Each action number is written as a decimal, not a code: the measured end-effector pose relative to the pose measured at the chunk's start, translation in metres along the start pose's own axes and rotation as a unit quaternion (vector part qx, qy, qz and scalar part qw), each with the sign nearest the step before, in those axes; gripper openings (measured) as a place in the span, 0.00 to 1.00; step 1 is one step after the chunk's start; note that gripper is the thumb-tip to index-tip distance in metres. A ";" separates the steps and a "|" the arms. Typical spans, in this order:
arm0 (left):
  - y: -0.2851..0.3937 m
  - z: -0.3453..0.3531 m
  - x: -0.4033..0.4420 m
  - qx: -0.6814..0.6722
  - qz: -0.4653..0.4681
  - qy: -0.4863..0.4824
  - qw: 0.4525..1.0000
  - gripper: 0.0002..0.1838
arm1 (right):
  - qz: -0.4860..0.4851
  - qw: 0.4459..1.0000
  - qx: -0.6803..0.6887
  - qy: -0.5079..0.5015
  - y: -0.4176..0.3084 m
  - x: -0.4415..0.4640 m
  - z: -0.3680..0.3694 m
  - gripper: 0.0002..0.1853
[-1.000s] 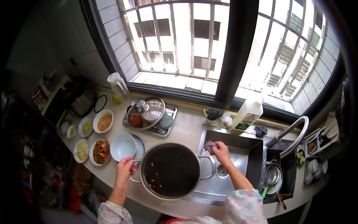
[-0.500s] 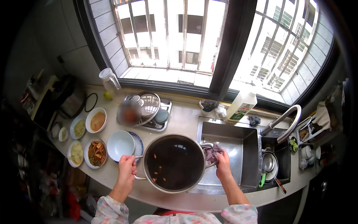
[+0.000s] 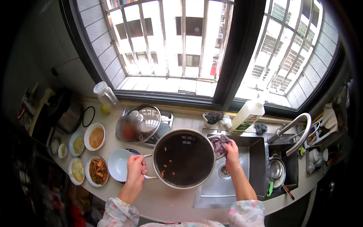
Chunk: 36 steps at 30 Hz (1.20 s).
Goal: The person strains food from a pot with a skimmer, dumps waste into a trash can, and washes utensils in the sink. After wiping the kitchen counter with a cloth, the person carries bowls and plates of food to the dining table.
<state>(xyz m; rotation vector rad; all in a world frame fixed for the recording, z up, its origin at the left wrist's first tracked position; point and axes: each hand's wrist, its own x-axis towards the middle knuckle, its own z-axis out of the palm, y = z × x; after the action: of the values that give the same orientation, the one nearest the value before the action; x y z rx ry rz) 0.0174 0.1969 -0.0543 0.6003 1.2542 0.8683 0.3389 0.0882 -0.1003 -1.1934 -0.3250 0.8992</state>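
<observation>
A large two-handled metal pot (image 3: 184, 187) is held over the counter and the sink's left edge, filled with dark liquid (image 3: 185, 157) in which several small orange-brown pieces float. My left hand (image 3: 135, 172) is closed around the pot's left handle. On the other side, my right hand (image 3: 231, 155) grips the right handle through a purplish cloth (image 3: 220, 144). Close to my left hand stands a white bowl (image 3: 118, 165), partly covering a blue-rimmed plate (image 3: 133, 151).
The steel sink (image 3: 211, 201) lies to the right, with a curved faucet (image 3: 302, 130) and a strainer (image 3: 276, 169) in its smaller basin. Several food dishes, including one of reddish-brown pieces (image 3: 98, 171), stand left. A white bottle (image 3: 247, 115) and drying rack (image 3: 151, 123) line the window.
Both hands have carried the pot to the right and slightly up in view, partly over the sink. The sink drain now shows below my right hand. The camera view has shifted slightly.
</observation>
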 end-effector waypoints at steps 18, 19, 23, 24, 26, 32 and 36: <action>0.019 0.066 0.071 0.052 0.015 -0.034 0.998 0.04 | -0.041 0.999 0.011 0.010 -0.022 0.060 -0.004 0.12; 0.019 0.067 0.077 0.055 0.019 -0.038 0.998 0.04 | -0.047 0.999 0.016 0.010 -0.020 0.059 -0.004 0.12; 0.024 0.072 0.099 0.084 0.034 -0.047 0.995 0.06 | -0.054 0.998 0.014 0.031 -0.017 0.051 -0.005 0.13; 0.026 0.074 0.103 0.092 0.039 -0.048 0.994 0.06 | -0.059 0.997 0.011 0.040 -0.013 0.050 -0.006 0.13; 0.030 0.079 0.108 0.105 0.055 -0.043 0.992 0.07 | -0.070 0.997 0.006 0.045 -0.008 0.049 -0.009 0.13; 0.023 0.076 0.103 0.079 0.098 -0.038 0.991 0.06 | -0.090 0.993 -0.075 0.020 0.000 0.062 -0.021 0.12; 0.015 0.065 0.087 0.026 0.106 -0.023 0.994 0.06 | -0.105 0.980 -0.166 0.024 -0.005 0.081 -0.007 0.12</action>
<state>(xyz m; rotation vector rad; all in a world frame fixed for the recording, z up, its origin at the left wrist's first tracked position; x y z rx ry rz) 0.0836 0.2815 -0.0760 0.8018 1.1880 0.9949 0.3967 0.1435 -0.1169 -1.4531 -0.5677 0.6457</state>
